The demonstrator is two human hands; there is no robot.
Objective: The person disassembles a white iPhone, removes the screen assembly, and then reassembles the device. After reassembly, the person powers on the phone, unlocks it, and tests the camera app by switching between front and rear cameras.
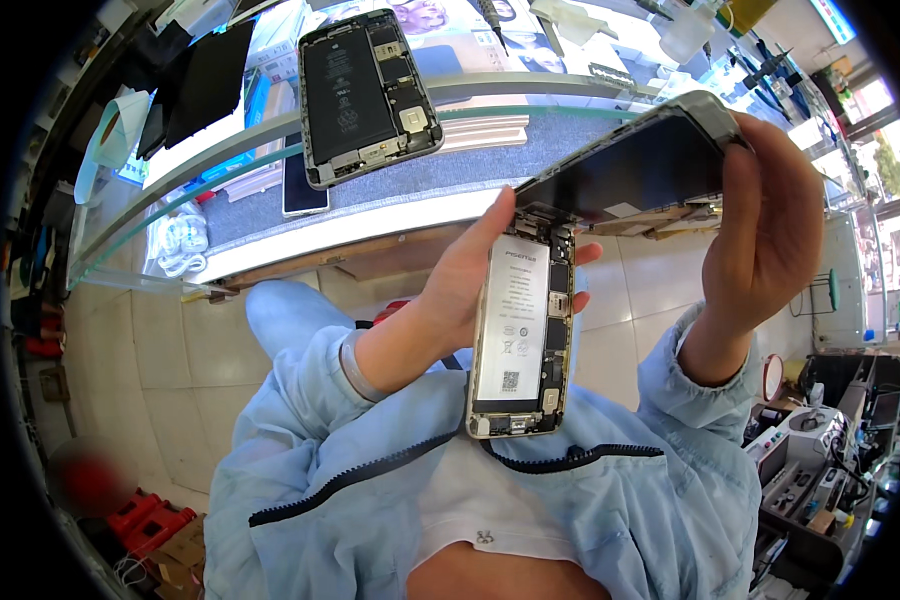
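Observation:
My left hand (460, 280) grips an opened phone body (515, 340) with a white battery, upright over my lap, its fingertips showing past the right edge. The phone's dark screen panel (640, 170) is folded up from the top end, angled to the right. My right hand (760, 220) pinches that panel's far corner between thumb and fingers. Behind them, another opened phone (365, 100) with a black battery lies on the glass counter's top. Beneath the glass, a dark phone (304, 190) with a pale edge is partly hidden.
The glass counter (240, 135) spans the front, holding black sheets (210, 80), a bundle of white cables (180, 235) and tools (755, 75). At lower right are equipment and bins (810, 460); at lower left, red cases (145, 520) sit on the tiled floor (180, 370).

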